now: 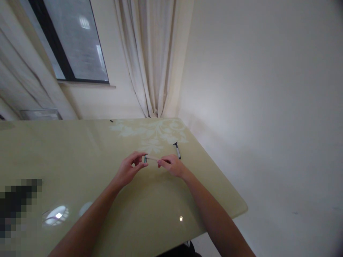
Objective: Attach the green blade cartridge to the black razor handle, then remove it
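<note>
With the stick (153, 157) as the clock's centre, the white wall (254, 100) fills the view from 1 to 4 o'clock. The glossy pale-green table (150, 210) spreads beneath both hands, its rounded corner near 4 o'clock. One cream curtain (24, 64) slants down at 10 o'clock; the dark-framed window (77, 39) is at 11, and another curtain (152, 53) hangs in folds at 12. A pixelated dark patch (18, 207) covers the area between 8 and 9 o'clock. On the table, a white floral pattern (155, 131) lies at 12 o'clock, just beyond the hands. The left hand (130, 167) comes in from 8 o'clock, its thumb below and fingers above, pinching the stick's teal end piece (145, 158). The right hand (173, 165) comes in from 4 o'clock, thumb and fingers closed on the stick's opposite end. The stick is pale and slim, held above the table between the two hands, running roughly from 9 to 3 o'clock; the shape of its teal end is too small to tell. A black and grey razor (177, 150) lies between 2 and 3 o'clock, just beyond the right hand, head away from the person. Smallest, a dark scrap (112, 121) rests at 10 o'clock near the table's far edge.
</note>
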`<state>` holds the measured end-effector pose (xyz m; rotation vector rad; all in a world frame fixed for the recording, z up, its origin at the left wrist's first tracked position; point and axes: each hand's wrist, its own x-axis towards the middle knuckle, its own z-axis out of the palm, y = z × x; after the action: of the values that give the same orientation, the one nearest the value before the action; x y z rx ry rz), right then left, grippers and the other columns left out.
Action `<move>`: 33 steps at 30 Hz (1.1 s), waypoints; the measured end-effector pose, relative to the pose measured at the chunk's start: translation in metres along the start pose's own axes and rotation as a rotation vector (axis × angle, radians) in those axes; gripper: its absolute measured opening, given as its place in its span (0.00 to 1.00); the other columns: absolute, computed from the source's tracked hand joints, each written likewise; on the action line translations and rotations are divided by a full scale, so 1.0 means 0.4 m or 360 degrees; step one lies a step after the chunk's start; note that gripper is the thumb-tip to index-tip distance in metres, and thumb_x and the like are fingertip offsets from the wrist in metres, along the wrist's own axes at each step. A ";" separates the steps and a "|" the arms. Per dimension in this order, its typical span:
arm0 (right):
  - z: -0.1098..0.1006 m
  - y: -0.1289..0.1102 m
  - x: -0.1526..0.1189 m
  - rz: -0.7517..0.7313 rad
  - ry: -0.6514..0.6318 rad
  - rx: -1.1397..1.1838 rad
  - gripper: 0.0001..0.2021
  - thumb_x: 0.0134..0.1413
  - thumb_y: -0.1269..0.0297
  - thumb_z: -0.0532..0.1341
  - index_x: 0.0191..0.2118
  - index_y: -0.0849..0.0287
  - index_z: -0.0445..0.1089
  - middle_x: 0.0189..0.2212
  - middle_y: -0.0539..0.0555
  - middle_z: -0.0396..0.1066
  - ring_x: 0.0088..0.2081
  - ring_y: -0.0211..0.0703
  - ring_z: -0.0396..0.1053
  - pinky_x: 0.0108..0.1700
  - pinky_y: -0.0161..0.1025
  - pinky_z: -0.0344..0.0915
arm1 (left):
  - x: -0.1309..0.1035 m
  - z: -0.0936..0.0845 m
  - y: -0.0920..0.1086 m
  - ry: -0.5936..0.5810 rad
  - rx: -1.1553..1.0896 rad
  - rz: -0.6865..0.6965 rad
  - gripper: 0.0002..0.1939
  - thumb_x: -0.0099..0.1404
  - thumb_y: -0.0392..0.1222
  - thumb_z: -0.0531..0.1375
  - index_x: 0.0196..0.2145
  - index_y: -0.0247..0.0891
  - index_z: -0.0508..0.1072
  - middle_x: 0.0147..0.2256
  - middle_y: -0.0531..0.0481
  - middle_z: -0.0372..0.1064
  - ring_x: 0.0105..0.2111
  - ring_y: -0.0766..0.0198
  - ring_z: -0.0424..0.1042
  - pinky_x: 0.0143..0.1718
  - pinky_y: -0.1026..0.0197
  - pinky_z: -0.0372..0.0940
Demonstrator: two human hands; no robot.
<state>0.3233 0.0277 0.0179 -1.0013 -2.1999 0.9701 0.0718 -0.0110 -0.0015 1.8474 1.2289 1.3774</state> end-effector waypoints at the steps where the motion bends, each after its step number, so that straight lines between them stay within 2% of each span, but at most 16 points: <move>1: 0.000 0.002 0.000 0.0005 0.0072 -0.0018 0.25 0.68 0.46 0.57 0.33 0.62 0.80 0.19 0.47 0.59 0.24 0.36 0.55 0.30 0.35 0.48 | 0.000 -0.001 0.001 0.0002 0.0000 -0.0004 0.16 0.62 0.48 0.69 0.46 0.41 0.81 0.29 0.54 0.67 0.28 0.65 0.66 0.31 0.63 0.61; 2: 0.001 0.003 0.001 -0.0001 0.0094 -0.0015 0.25 0.68 0.46 0.57 0.33 0.62 0.80 0.19 0.47 0.58 0.24 0.36 0.55 0.30 0.35 0.48 | 0.001 -0.001 0.003 0.0002 0.0004 -0.0009 0.16 0.62 0.48 0.68 0.46 0.41 0.81 0.29 0.54 0.67 0.28 0.65 0.66 0.31 0.63 0.61; 6: 0.006 0.006 0.001 -0.0042 -0.0083 0.0042 0.25 0.68 0.45 0.57 0.34 0.61 0.81 0.19 0.46 0.58 0.24 0.36 0.54 0.29 0.36 0.49 | 0.003 -0.003 0.007 0.0002 0.0022 0.0002 0.16 0.62 0.48 0.68 0.47 0.42 0.81 0.28 0.55 0.66 0.28 0.66 0.65 0.31 0.64 0.61; 10: 0.010 0.001 0.000 -0.0008 0.0111 -0.0049 0.25 0.69 0.46 0.56 0.34 0.61 0.81 0.19 0.47 0.59 0.24 0.36 0.55 0.29 0.36 0.49 | 0.004 -0.002 0.009 0.0038 0.0013 0.0010 0.16 0.62 0.48 0.68 0.46 0.41 0.81 0.28 0.55 0.65 0.27 0.66 0.65 0.31 0.63 0.61; 14: 0.012 -0.002 0.001 -0.0044 -0.0048 0.0040 0.24 0.69 0.47 0.57 0.34 0.61 0.81 0.19 0.46 0.59 0.23 0.36 0.55 0.29 0.36 0.49 | 0.004 -0.001 0.007 0.0095 0.0040 0.0036 0.16 0.62 0.46 0.69 0.47 0.42 0.81 0.28 0.56 0.65 0.27 0.66 0.64 0.31 0.63 0.60; 18: 0.013 -0.002 0.003 0.0017 0.0093 -0.0033 0.23 0.68 0.49 0.58 0.32 0.62 0.81 0.19 0.46 0.59 0.23 0.35 0.55 0.29 0.36 0.48 | 0.003 -0.003 0.002 0.0164 0.0077 0.0043 0.15 0.62 0.46 0.69 0.46 0.42 0.81 0.28 0.56 0.65 0.27 0.66 0.64 0.31 0.63 0.60; 22: 0.021 -0.008 0.001 -0.0046 0.0010 0.0087 0.23 0.68 0.49 0.57 0.34 0.61 0.81 0.19 0.46 0.59 0.23 0.35 0.54 0.28 0.35 0.48 | 0.002 -0.005 0.002 0.0204 0.0094 0.0043 0.15 0.62 0.46 0.69 0.47 0.42 0.80 0.28 0.56 0.65 0.27 0.66 0.63 0.31 0.63 0.60; 26: 0.025 -0.013 -0.001 0.0006 0.0134 0.0029 0.23 0.68 0.50 0.57 0.32 0.62 0.80 0.19 0.47 0.59 0.23 0.36 0.54 0.29 0.36 0.48 | 0.003 -0.004 0.008 0.0223 0.0089 0.0049 0.15 0.62 0.47 0.69 0.46 0.42 0.80 0.28 0.56 0.65 0.27 0.66 0.63 0.30 0.63 0.60; 30: 0.028 -0.018 -0.002 -0.0041 0.0043 0.0114 0.23 0.68 0.49 0.57 0.34 0.62 0.81 0.19 0.47 0.59 0.23 0.35 0.54 0.29 0.36 0.49 | 0.004 -0.004 0.011 0.0231 0.0095 0.0049 0.16 0.62 0.47 0.69 0.47 0.42 0.80 0.28 0.56 0.65 0.27 0.66 0.63 0.31 0.63 0.60; 33: 0.031 -0.020 -0.001 -0.0006 0.0132 0.0082 0.23 0.67 0.49 0.58 0.32 0.62 0.80 0.19 0.47 0.60 0.23 0.35 0.55 0.30 0.36 0.49 | 0.003 -0.003 0.008 0.0231 0.0077 0.0018 0.16 0.63 0.47 0.68 0.48 0.42 0.80 0.28 0.57 0.63 0.27 0.67 0.62 0.30 0.63 0.59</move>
<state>0.3113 0.0188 0.0167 -0.9956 -2.0978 0.9617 0.0717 -0.0115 0.0022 1.8162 1.3360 1.5233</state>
